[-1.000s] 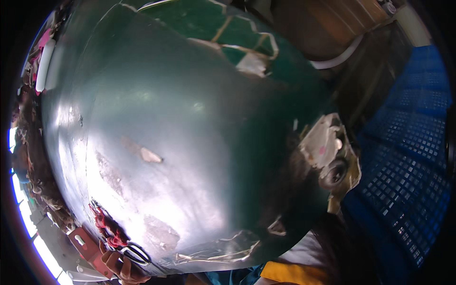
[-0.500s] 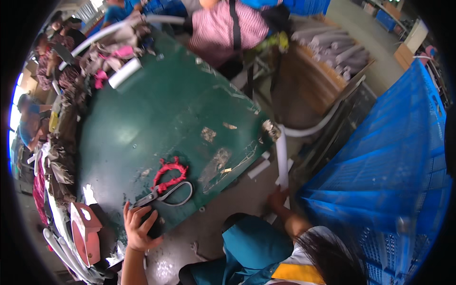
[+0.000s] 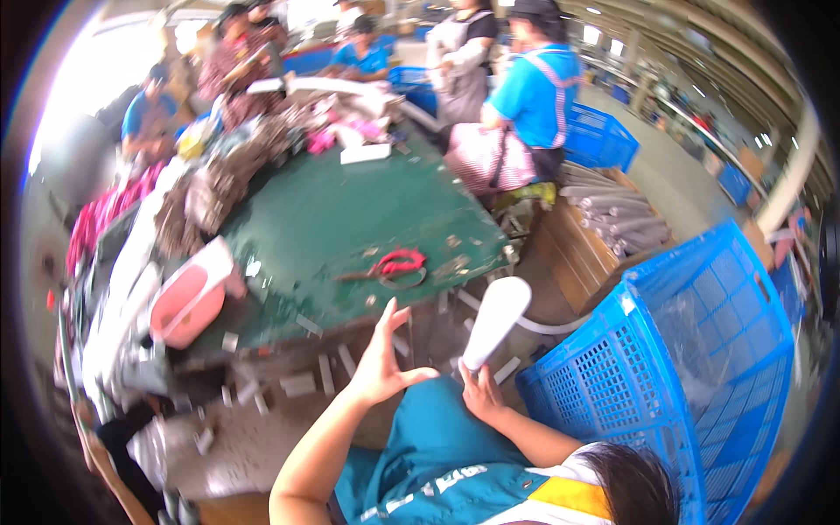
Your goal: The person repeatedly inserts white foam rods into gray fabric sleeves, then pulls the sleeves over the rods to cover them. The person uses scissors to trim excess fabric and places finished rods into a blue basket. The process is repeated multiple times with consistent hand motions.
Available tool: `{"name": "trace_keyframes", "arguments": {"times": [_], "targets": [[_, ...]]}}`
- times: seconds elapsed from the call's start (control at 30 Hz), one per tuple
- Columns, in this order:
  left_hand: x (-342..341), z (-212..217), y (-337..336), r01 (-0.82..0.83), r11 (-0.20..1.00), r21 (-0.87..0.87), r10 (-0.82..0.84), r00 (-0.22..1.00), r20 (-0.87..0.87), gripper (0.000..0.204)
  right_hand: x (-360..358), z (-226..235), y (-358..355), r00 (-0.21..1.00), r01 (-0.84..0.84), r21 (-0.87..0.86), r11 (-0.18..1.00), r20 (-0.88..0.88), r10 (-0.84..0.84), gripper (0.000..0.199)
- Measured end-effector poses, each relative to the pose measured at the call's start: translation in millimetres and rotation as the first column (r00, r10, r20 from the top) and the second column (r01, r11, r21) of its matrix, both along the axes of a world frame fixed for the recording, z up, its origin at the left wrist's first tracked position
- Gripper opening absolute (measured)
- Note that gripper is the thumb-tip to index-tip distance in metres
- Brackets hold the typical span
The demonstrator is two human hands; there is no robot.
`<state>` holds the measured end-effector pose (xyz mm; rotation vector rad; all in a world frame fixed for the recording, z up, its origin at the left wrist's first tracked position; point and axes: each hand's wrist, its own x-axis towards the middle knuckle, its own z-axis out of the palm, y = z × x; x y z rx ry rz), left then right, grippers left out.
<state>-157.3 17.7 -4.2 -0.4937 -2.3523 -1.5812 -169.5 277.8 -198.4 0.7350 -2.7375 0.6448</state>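
Observation:
My right hand (image 3: 479, 392) is closed round the lower end of a white tube (image 3: 500, 317), whose near end points up and looks wide. My left hand (image 3: 383, 360) is raised in front of the table's near edge, fingers and thumb spread, with nothing in it. On the green tabletop (image 3: 341, 219), beyond my left hand, lie scissors (image 3: 404, 279) with a looped metal handle. A red, knotted-looking ring (image 3: 402, 259) lies against them.
A pink plastic container (image 3: 188, 302) stands at the table's left corner. Piled cloth (image 3: 210, 188) lines its far left side. At my right is a blue crate (image 3: 612, 376); beyond it, a cardboard box holds grey tubes (image 3: 612, 210). White offcuts (image 3: 297, 383) litter the floor. Several people work around the table.
My left hand has left the scissors and risen, open, towards the tube. My right hand has brought the white tube up from beside the table edge. The view has tilted up.

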Motion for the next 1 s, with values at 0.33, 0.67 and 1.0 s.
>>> {"name": "trace_keyframes", "arguments": {"times": [0.33, 0.67, 1.0], "targets": [[122.5, -3.9, 0.6, -0.363, 0.598, 0.714, 0.255, 0.931, 0.260, 0.034, 37.9, 113.8, -49.5, 0.846, -0.534, -0.236, 0.812, -0.163, 0.508, 0.021], [125.9, 3.9, -141.1, -0.496, 0.740, 0.455, 0.402, 0.868, 0.293, 0.086, 31.3, 192.7, -125.0, 0.904, -0.382, -0.497, 0.779, -0.028, 0.426, 0.051], [131.3, -68.0, -408.2, -0.922, -0.387, -0.008, 0.909, -0.383, 0.164, 0.081, 39.5, 169.5, -95.1, 0.919, -0.369, -0.371, 0.852, -0.012, 0.393, 0.047]]}}
